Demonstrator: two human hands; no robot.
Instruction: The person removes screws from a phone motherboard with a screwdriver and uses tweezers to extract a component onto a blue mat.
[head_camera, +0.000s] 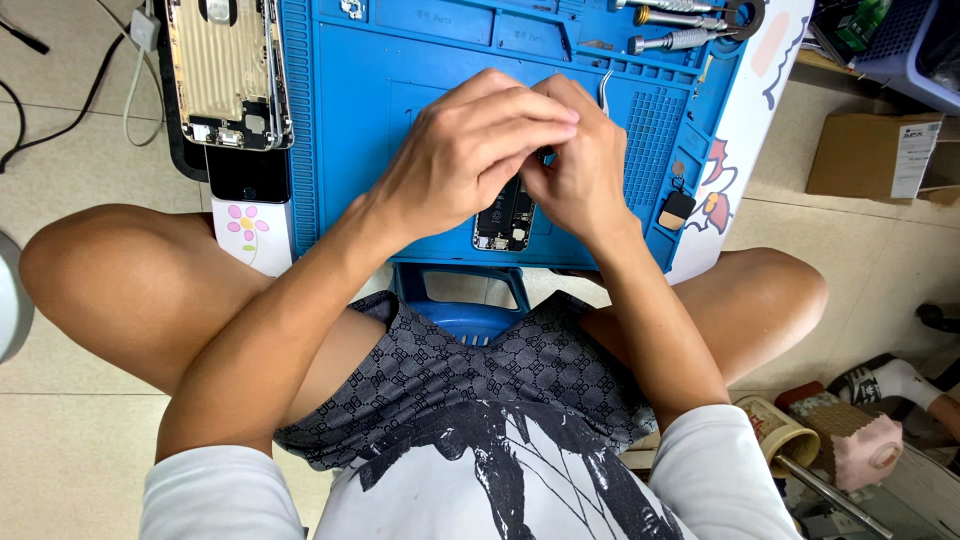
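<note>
Both hands, left hand (465, 150) overlapping right hand (580, 160), had fingers curled together onto the circuit board (505, 215), its long axis running toward the body beneath them on the blue mat (350, 120).

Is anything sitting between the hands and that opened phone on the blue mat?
Nothing visible does. The left hand and right hand are already closed over the upper part of the opened phone on the blue mat; their fingers hide the contact point.
</note>
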